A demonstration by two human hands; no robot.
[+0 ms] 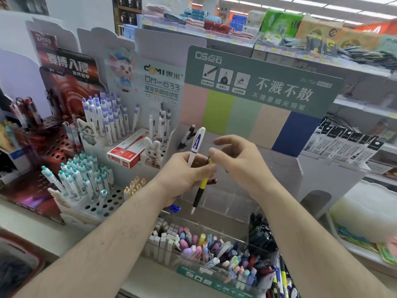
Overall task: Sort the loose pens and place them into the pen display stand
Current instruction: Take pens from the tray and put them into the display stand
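My left hand [184, 177] grips a small bundle of pens over the display stand. A white pen with a blue letter A [196, 145] sticks up from the fist, a yellow and black pen [200, 190] points down, and a blue cap [175, 208] shows below the hand. My right hand [238, 162] hovers just to the right, fingers loosely curled, its thumb and forefinger touching the top of the yellow pen. The green pen display stand [257, 87] rises behind, with clear compartments [217, 203] below my hands. One black and white pen [186, 136] leans in the stand's left slot.
A clear front tray [169, 252] holds several mixed pens and dark markers [262, 235]. Left stands hold white-and-purple pens [107, 117] and teal-capped pens [81, 179]; a red pen box [126, 151] lies between them. Shelves with packaged goods stand behind and to the right.
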